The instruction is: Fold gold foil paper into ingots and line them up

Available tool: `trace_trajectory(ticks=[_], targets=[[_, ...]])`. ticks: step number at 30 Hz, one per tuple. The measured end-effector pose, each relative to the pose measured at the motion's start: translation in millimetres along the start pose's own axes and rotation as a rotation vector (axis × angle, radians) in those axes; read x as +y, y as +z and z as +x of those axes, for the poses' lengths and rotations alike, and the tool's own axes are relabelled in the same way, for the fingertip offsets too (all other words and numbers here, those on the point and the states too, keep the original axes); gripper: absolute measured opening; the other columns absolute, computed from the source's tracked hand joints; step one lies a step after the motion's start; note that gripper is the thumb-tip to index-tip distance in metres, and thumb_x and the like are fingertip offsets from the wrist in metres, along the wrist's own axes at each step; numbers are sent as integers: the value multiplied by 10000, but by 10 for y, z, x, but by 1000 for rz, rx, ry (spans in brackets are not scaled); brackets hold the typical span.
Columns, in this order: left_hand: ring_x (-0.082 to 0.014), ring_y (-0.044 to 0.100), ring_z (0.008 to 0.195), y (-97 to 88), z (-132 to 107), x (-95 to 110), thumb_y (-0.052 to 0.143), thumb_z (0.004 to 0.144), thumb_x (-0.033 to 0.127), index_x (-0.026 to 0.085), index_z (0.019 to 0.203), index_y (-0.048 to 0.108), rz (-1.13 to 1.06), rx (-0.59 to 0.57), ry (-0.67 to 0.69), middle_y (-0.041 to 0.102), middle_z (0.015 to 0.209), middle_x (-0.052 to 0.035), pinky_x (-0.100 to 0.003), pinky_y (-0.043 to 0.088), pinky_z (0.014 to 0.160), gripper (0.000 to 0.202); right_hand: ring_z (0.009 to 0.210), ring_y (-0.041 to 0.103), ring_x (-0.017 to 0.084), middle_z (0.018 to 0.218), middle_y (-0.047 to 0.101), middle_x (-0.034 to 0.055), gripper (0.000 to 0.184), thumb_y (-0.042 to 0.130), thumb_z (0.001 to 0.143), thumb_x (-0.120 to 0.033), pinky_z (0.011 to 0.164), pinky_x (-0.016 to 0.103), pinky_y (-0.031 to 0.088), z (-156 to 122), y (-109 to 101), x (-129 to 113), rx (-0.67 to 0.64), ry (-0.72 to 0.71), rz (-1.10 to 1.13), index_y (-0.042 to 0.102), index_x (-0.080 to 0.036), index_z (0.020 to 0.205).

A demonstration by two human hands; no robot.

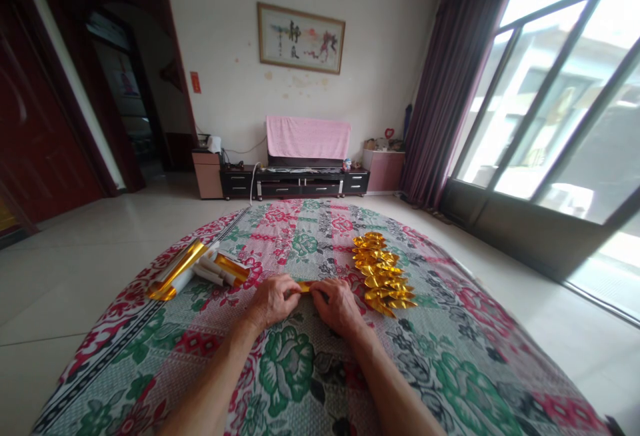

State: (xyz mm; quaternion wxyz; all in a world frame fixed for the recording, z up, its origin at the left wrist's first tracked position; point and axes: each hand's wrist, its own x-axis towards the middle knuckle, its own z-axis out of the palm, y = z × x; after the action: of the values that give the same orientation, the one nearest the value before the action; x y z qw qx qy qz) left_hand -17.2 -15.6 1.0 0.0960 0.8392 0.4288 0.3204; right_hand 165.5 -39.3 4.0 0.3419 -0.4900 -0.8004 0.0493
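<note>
Between my two hands, low over the patterned cloth [295, 356], is a narrow strip of folded gold foil paper [305, 287]. My left hand [275, 299] pinches its left end with the fingers closed. The right end is in the closed fingers of my right hand [336, 303]. Most of the strip is hidden behind the fingers. To the right of my right hand lies a row of folded gold foil pieces [383, 273], pointed like boats or petals. Rolled and loose sheets of gold and white foil paper [183, 269] lie to the left of my left hand.
The flower-patterned cloth spreads over a rounded surface. Beyond it, a low black cabinet [313, 186] stands against the wall, with a pink cloth [309, 136] draped over something on it. A purple curtain [440, 89] and tall windows are at the right, a red door [40, 109] at the left.
</note>
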Motion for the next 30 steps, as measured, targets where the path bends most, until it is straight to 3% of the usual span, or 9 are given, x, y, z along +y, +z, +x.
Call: trace_trajectory(ticks=[7,17,22,30], targets=[[-130,599,738,16,27,-22,493,826,268,211,771,703,6,-51,-108,654,763,-24,-225,434,698,224,743,580,134,783,651,17,187,444,850,-205,707,208,388,10,33,37,15,63,80,632,-200,851],[-173,613,864,86,86,-29,460,846,310,228,973,672,121,-98,-219,676,906,-50,-265,433,777,261,753,590,130,814,649,31,202,428,859,-215,696,196,399,59,50,84,33,98,39,626,-186,889],[-180,608,918,90,94,11,457,846,289,247,1133,575,145,-99,-232,671,991,-52,-266,421,791,313,773,602,136,838,660,42,213,436,849,-210,704,197,398,100,74,106,15,158,-12,636,-184,917],[-153,602,807,36,94,89,442,859,275,251,924,583,173,-112,-251,651,848,-6,-231,389,691,158,730,600,140,815,659,41,206,447,840,-239,648,205,366,153,54,72,-46,217,-125,636,-194,907]])
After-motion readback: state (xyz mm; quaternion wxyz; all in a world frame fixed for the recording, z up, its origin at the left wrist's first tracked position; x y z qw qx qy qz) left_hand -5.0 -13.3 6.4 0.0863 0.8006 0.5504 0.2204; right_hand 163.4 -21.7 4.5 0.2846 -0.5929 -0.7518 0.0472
